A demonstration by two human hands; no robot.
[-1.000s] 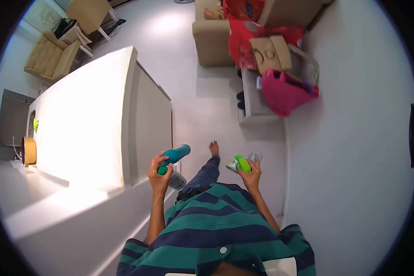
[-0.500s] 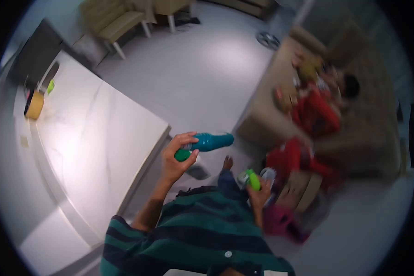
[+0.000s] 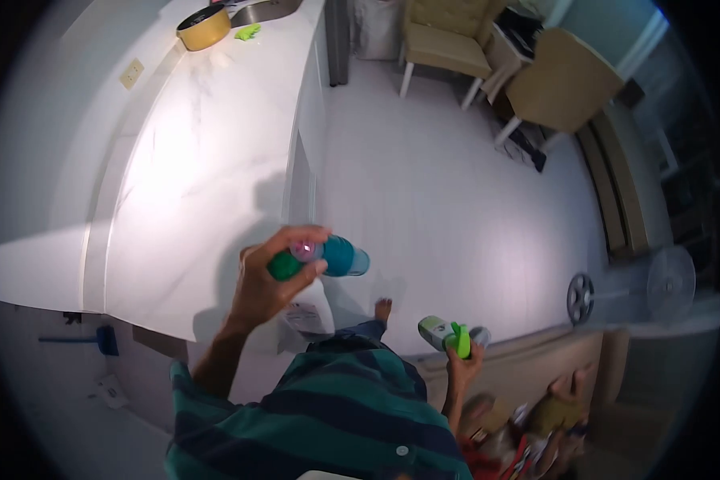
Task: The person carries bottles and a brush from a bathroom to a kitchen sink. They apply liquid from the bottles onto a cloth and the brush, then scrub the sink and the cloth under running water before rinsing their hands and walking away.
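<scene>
Your left hand (image 3: 266,286) is clenched around a teal bottle (image 3: 338,257) near its green cap (image 3: 284,266), holding it sideways over the edge of the white counter (image 3: 184,184). It looks like rigid, light plastic, smooth enough to slip, so a hold around the body seems safer than the cap. Your right hand (image 3: 462,366) grips a small green-and-white bottle (image 3: 448,335) low by your waist; it also seems light and stiff.

Home kitchen, marble counter (image 3: 200,160), sink (image 3: 264,10), armchairs (image 3: 448,36)
</scene>
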